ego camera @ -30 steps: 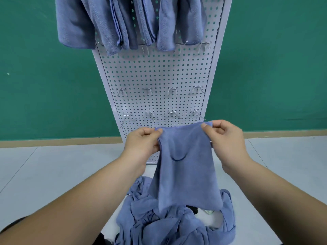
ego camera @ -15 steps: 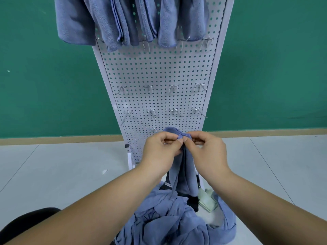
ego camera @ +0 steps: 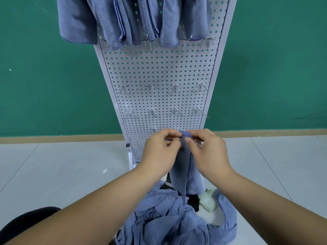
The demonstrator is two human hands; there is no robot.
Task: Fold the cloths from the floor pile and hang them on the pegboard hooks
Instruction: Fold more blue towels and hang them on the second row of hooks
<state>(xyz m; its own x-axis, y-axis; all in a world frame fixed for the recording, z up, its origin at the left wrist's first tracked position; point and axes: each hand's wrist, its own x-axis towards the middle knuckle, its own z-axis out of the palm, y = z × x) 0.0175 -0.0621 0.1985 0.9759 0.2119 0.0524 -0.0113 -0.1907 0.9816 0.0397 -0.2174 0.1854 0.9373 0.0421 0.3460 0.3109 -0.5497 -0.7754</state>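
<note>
both hands (ego camera: 160, 152) (ego camera: 208, 153) raised together, fingers (ego camera: 174, 144) curled in a pinch.

We read no writing, label, brand, number or sign here: not on the pegboard (ego camera: 159, 68), the hung cloths (ego camera: 79, 18), the held cloth (ego camera: 183, 167) or the floor pile (ego camera: 168, 225). The pale green item (ego camera: 208, 200) beside the pile shows no print that we can make out.

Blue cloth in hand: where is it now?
Head view, centre: pinched between left hand and right hand, the blue cloth hangs before the white pegboard, above the blue floor pile.
</note>
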